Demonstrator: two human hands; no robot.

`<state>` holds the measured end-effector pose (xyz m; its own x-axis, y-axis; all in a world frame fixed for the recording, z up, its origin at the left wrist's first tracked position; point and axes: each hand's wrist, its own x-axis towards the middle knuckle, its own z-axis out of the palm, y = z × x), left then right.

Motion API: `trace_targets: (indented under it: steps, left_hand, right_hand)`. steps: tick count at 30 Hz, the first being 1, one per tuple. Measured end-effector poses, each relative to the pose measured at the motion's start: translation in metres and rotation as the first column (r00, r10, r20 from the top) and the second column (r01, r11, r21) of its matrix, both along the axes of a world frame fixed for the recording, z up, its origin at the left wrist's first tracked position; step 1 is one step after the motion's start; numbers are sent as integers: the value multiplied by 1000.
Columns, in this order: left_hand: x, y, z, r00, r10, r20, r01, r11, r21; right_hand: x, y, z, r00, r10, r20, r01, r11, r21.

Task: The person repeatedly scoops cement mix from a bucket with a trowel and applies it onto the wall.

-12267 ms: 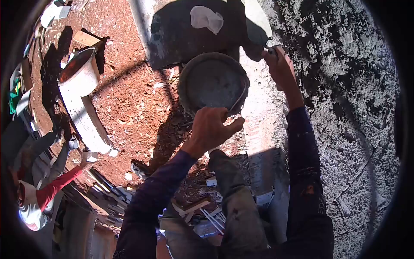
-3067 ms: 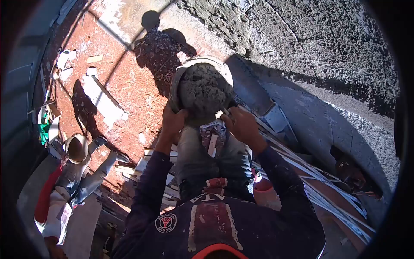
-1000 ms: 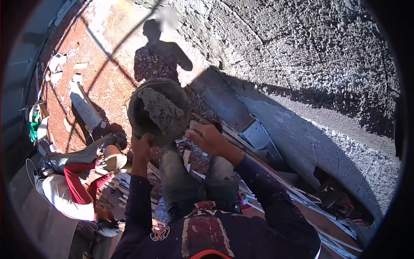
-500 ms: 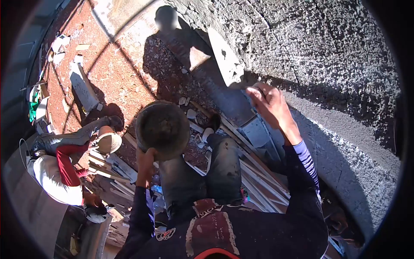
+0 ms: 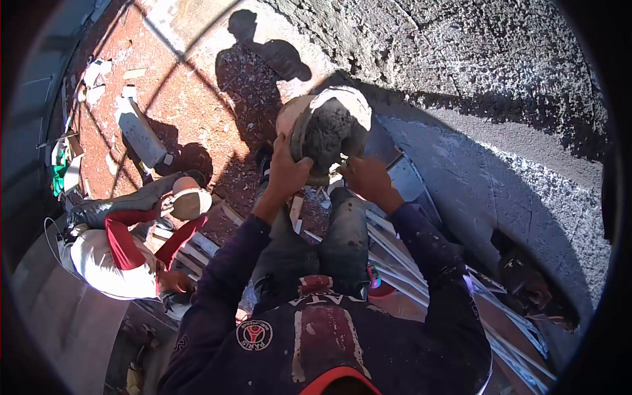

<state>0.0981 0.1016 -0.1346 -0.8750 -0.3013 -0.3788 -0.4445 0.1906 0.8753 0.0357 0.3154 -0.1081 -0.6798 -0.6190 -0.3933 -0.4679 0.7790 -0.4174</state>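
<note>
A round bucket (image 5: 304, 122) is tilted in front of me, with grey wet mortar (image 5: 327, 135) inside it. My left hand (image 5: 287, 169) grips its left side near the rim, thumb toward the opening. At the lower right of the rim is my right hand (image 5: 368, 179), its fingers closed round something small and pale, perhaps a tool handle; most of it is hidden by the hand and the mortar.
A co-worker in a red-sleeved shirt (image 5: 112, 263) bends at the left, holding a pale bucket (image 5: 191, 203). Rough mortared wall (image 5: 487, 72) fills the upper right. Long pale strips (image 5: 401, 263) lie below my right arm. A whitish board (image 5: 139, 135) lies on red soil.
Half a second ago my right hand was out by the wall with a trowel; now it is back at the bucket. My left hand has moved up and right with the bucket, whose mortar shows more.
</note>
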Motion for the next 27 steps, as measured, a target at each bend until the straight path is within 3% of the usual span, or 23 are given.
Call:
trace_targets:
  steps: [1, 2, 3, 4, 6, 9, 10, 12, 14, 15, 17, 18, 20, 22, 24, 25, 26, 27]
  left_hand:
    - [8, -8, -15, 1000, -6, 12, 6, 1000, -7]
    - [10, -17, -21, 999, 51, -1, -51, 991, 121]
    - [4, -27, -16, 994, 111, -15, -104, 963, 249]
    - [6, -35, -9, 994, 107, -12, -100, 963, 248]
    - [-1, -50, 30, 986, 128, 102, -158, 909, 386]
    - [-2, -64, 16, 976, 202, 84, -217, 846, 488]
    - [-6, -72, 12, 978, 197, 67, -204, 850, 485]
    - [-4, -76, 32, 933, 202, 297, -290, 912, 290]
    - [15, -87, -11, 890, 313, 332, -417, 852, 315]
    - [16, -88, -4, 874, 358, 330, -465, 814, 349]
    - [35, -95, -23, 857, 428, 287, -508, 796, 329]
    - [48, -101, -42, 821, 482, 306, -554, 802, 223]
    - [58, -97, -46, 806, 520, 284, -579, 794, 187]
    - [66, -89, -51, 746, 575, 336, -630, 773, 75]
    - [76, -80, -66, 731, 608, 311, -653, 755, 58]
    - [86, -75, -70, 724, 613, 316, -656, 753, 42]
    - [98, -70, -76, 711, 620, 333, -664, 747, 26]
    - [108, -68, -86, 670, 656, 347, -699, 715, -2]
  right_hand:
    - [8, -8, 6, 992, -120, 25, 122, 985, -121]
    - [15, -10, 9, 984, -177, 13, 177, 977, -122]
    - [18, -14, 15, 984, -180, 9, 179, 975, -131]
    - [24, -15, 25, 977, -214, 4, 213, 969, -124]
    - [19, -17, 23, 970, -244, -16, 241, 964, -116]
    - [3, -28, 12, 977, -211, 20, 211, 977, -8]
    - [-1, -34, 18, 973, -232, 14, 232, 973, -2]
    - [12, -45, 27, 959, -282, 16, 282, 959, 33]
    - [16, -48, 21, 952, -307, 1, 300, 930, -212]
    - [15, -48, 14, 950, -311, -9, 302, 929, -214]
    - [12, -42, -7, 947, -187, 260, 285, 863, -418]
    - [3, -34, -21, 947, -184, 263, 285, 859, -425]
    - [-16, -14, -53, 665, -87, 741, 517, 770, -373]
    - [-56, 32, -105, 508, -118, 853, 507, 842, -185]
    - [-100, 86, -160, 438, -273, 856, 596, 801, -50]
    - [-124, 110, -171, 565, -511, 648, 635, 771, 55]
    - [-133, 148, -192, 414, -494, 765, 858, 491, -147]
    - [-143, 154, -170, 519, -513, 684, 823, 516, -237]
